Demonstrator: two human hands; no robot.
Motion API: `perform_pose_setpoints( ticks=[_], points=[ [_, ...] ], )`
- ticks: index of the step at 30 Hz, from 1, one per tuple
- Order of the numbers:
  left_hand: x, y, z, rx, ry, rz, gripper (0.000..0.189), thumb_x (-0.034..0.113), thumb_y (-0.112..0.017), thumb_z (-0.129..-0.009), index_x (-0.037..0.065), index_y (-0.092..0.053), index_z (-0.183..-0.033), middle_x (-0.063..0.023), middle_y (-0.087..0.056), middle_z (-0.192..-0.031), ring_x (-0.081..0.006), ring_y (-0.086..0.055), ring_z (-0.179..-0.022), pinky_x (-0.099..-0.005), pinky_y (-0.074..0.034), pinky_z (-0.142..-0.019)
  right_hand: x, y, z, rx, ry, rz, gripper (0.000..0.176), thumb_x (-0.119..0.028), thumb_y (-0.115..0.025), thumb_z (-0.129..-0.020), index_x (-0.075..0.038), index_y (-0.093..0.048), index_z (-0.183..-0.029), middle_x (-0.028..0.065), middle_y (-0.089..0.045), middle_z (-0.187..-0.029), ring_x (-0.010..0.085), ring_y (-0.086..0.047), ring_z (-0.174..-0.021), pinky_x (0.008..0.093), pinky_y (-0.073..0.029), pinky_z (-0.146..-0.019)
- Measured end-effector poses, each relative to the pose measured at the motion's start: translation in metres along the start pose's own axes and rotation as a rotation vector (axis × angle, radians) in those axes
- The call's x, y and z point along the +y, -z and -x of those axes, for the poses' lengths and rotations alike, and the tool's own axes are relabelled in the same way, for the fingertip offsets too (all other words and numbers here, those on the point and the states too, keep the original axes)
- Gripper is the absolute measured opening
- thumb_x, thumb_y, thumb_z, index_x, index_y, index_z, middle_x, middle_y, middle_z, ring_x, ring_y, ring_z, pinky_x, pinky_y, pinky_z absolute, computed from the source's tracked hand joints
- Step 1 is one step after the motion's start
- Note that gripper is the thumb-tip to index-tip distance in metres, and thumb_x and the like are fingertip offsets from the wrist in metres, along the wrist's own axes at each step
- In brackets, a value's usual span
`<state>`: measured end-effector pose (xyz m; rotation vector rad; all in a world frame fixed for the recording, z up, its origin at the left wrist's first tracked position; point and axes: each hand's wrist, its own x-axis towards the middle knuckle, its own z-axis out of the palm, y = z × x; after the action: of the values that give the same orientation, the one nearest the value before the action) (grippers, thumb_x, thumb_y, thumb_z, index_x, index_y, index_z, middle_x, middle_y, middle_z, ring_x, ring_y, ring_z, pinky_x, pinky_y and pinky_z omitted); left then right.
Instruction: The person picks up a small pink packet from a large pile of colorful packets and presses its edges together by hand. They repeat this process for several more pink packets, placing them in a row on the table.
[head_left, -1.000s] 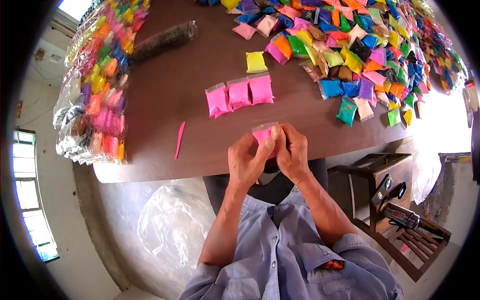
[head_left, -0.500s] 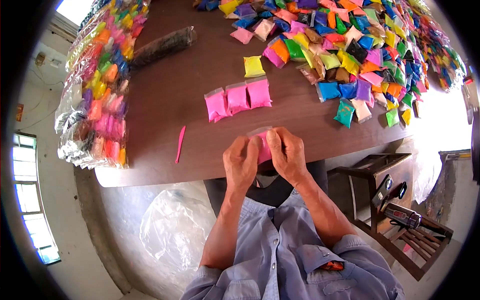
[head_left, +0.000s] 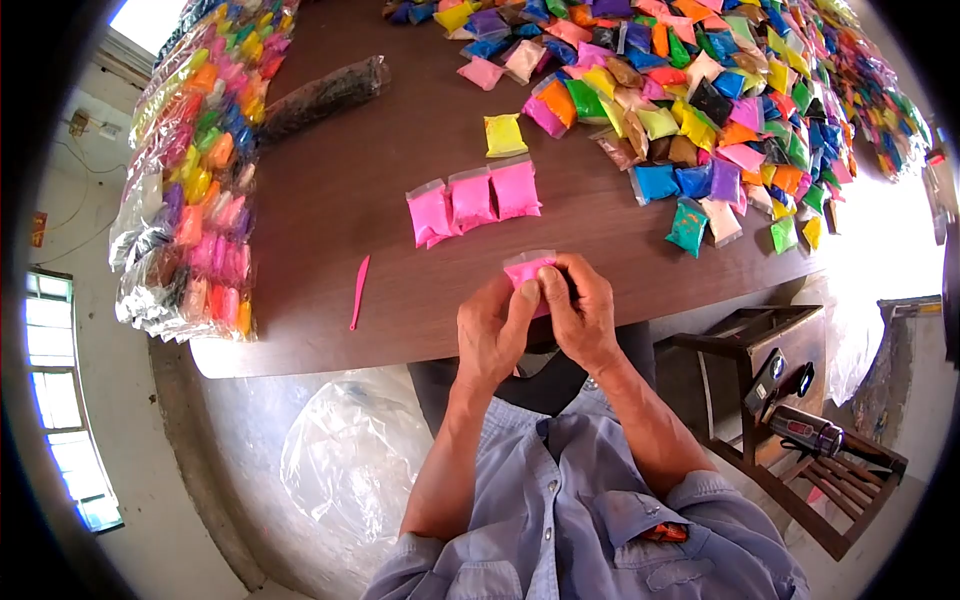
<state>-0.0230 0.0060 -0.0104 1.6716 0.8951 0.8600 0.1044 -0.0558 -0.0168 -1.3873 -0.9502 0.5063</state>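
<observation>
Both hands pinch one small clear bag of pink clay-like stuff [head_left: 528, 268] at the table's near edge. My left hand [head_left: 492, 325] is closed on its left side, thumb pressed on the front. Closed on the right side is my right hand [head_left: 578, 310], its thumb touching the left one near the middle. Fingers behind the bag are hidden. Beyond them lie several similar pink bags [head_left: 473, 200] in an overlapping row, with a yellow bag [head_left: 503, 135] just behind. A pink plastic knife-like tool [head_left: 360, 292] rests to the left.
A big heap of small colourful bags [head_left: 690, 110] covers the table's right rear. Long packs of coloured bags [head_left: 205, 200] line the left edge, beside a dark filled roll [head_left: 325, 97]. A wooden stool [head_left: 750, 330] holding a flask [head_left: 805, 430] stands right; clear plastic [head_left: 350, 450] lies on the floor.
My left hand has shifted slightly right and its thumb now meets the right thumb over the bag. The bag's top edge has tipped, and less of its front shows.
</observation>
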Motion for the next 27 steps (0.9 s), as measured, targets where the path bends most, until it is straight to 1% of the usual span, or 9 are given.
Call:
perform_pose_setpoints(
  ticks=[2, 5, 7, 11, 13, 16, 20, 22, 27],
  points=[
    [0.001, 0.001, 0.0, 0.01, 0.021, 0.008, 0.031, 0.023, -0.068, -0.102, -0.003, -0.064, -0.086, -0.0123, -0.056, -0.068, -0.0174, -0.047, -0.063, -0.0363, -0.043, -0.058, -0.001, 0.001, 0.0, -0.013, -0.014, 0.003, 0.019, -0.019, -0.064, -0.105, 0.0, -0.068, -0.104, 0.0103, -0.066, -0.081, 0.0151, -0.058, -0.069, 0.0302, -0.048, -0.062],
    [-0.007, 0.005, 0.002, 0.028, -0.039, -0.098, 0.032, 0.023, -0.067, -0.103, -0.003, -0.065, -0.084, -0.0159, -0.057, -0.069, -0.0194, -0.048, -0.062, -0.0378, -0.043, -0.059, -0.001, 0.001, 0.0, -0.055, -0.028, 0.024, 0.02, -0.019, -0.064, -0.105, 0.0, -0.068, -0.103, 0.0088, -0.065, -0.079, 0.0145, -0.058, -0.067, 0.0309, -0.048, -0.061],
    [-0.009, 0.005, 0.004, 0.028, -0.038, -0.119, 0.034, 0.026, -0.063, -0.108, -0.003, -0.068, -0.091, 0.0009, -0.054, -0.069, -0.0085, -0.044, -0.068, -0.0298, -0.037, -0.056, -0.003, 0.002, -0.001, -0.084, -0.044, 0.077, 0.019, -0.019, -0.064, -0.105, 0.0, -0.067, -0.103, 0.0081, -0.065, -0.078, 0.0137, -0.058, -0.067, 0.0315, -0.048, -0.061],
    [-0.004, 0.003, 0.004, -0.002, 0.001, -0.056, 0.034, 0.027, -0.064, -0.107, -0.003, -0.068, -0.091, 0.0015, -0.055, -0.07, -0.0081, -0.046, -0.068, -0.029, -0.037, -0.056, 0.002, 0.001, 0.001, -0.062, -0.077, -0.01, 0.02, -0.02, -0.064, -0.105, 0.0, -0.067, -0.104, 0.0087, -0.066, -0.077, 0.0131, -0.058, -0.068, 0.0319, -0.049, -0.062],
    [-0.001, 0.001, 0.003, -0.023, 0.014, 0.018, 0.031, 0.026, -0.069, -0.101, -0.004, -0.07, -0.091, -0.0173, -0.064, -0.072, -0.0203, -0.059, -0.063, -0.0384, -0.047, -0.06, 0.002, 0.0, 0.001, -0.014, -0.047, -0.012, 0.021, -0.021, -0.065, -0.105, 0.0, -0.067, -0.106, 0.009, -0.067, -0.079, 0.0119, -0.059, -0.07, 0.0315, -0.051, -0.064],
    [0.003, 0.003, 0.004, -0.063, -0.054, -0.041, 0.029, 0.026, -0.069, -0.102, -0.002, -0.072, -0.094, -0.0172, -0.066, -0.073, -0.0221, -0.061, -0.063, -0.0392, -0.047, -0.06, 0.008, -0.003, 0.002, 0.071, -0.046, -0.071, 0.022, -0.021, -0.065, -0.105, 0.001, -0.067, -0.107, 0.0107, -0.068, -0.08, 0.0127, -0.06, -0.07, 0.0312, -0.051, -0.064],
    [0.001, 0.004, 0.004, -0.055, -0.029, -0.121, 0.03, 0.026, -0.068, -0.103, -0.002, -0.072, -0.093, -0.018, -0.067, -0.073, -0.025, -0.063, -0.063, -0.0399, -0.048, -0.06, 0.006, 0.0, 0.002, 0.026, -0.084, -0.093, 0.023, -0.021, -0.064, -0.106, 0.001, -0.067, -0.108, 0.0106, -0.069, -0.082, 0.0121, -0.061, -0.072, 0.0308, -0.051, -0.065],
    [-0.006, 0.003, 0.005, 0.003, -0.045, -0.103, 0.036, 0.027, -0.065, -0.106, -0.001, -0.067, -0.084, -0.0006, -0.054, -0.065, -0.0071, -0.045, -0.063, -0.03, -0.037, -0.053, -0.005, 0.0, 0.0, -0.014, -0.085, 0.033, 0.024, -0.021, -0.063, -0.107, 0.002, -0.067, -0.108, 0.0091, -0.07, -0.084, 0.0106, -0.061, -0.074, 0.0306, -0.051, -0.066],
    [0.0, 0.003, 0.003, 0.002, -0.002, -0.039, 0.038, 0.029, -0.065, -0.107, -0.001, -0.067, -0.084, 0.0007, -0.05, -0.064, -0.006, -0.044, -0.064, -0.0302, -0.035, -0.052, -0.004, -0.002, 0.001, -0.037, -0.094, -0.033, 0.024, -0.02, -0.063, -0.107, 0.003, -0.066, -0.112, 0.0068, -0.069, -0.085, 0.0086, -0.06, -0.076, 0.0299, -0.052, -0.067]
  ],
)
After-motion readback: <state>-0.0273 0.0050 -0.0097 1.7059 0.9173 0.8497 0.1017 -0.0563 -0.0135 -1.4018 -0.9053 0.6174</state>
